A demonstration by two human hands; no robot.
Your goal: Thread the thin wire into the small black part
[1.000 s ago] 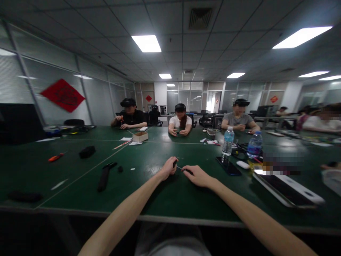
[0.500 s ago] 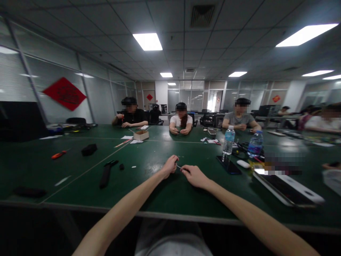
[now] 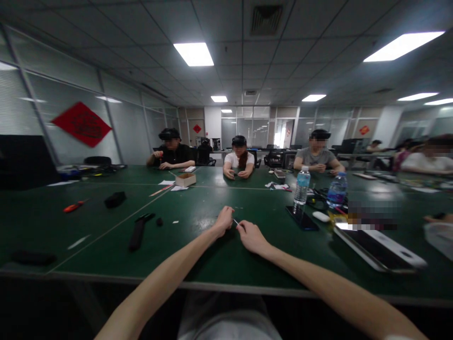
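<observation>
Evidently, both hands are working close together over the table [image 3: 226, 264]; the right hand [image 3: 253, 237] is gripping a thin rod [image 3: 236, 221] between thumb and fingertips, a pinch seemingly serving fine control; the rod is spanning the gap between the hands, its far end pointing at the left hand [image 3: 224, 220]; that hand is curling its fingers inward, presumably for bracing, but whether it is closing on anything is not showing, so its hold cannot be told;

left of the grip, a black T-shaped tool [image 3: 137, 235] is lying, a small black piece [image 3: 159, 221] and a white scrap [image 3: 175, 222] sitting nearer the hands, apparently within reach; farther left, an orange-handled screwdriver [image 3: 73, 207] and a black block [image 3: 115, 199] are resting; right of the grip, a dark phone [image 3: 302, 218] is lying flat, probably set aside, a water bottle [image 3: 302, 186] standing just behind it;

the surface is showing dark green, a pale seam [image 3: 111, 226] running left of the grip and glare spreading beyond it; past the grip, across the table, three people [image 3: 238, 161] wearing headsets are sitting; ceiling lights [image 3: 194, 54] are glowing overhead; glazed partitions [image 3: 129, 125] are lining the room, a red diamond-shaped decoration [image 3: 82, 124] hanging far left of the grip
</observation>
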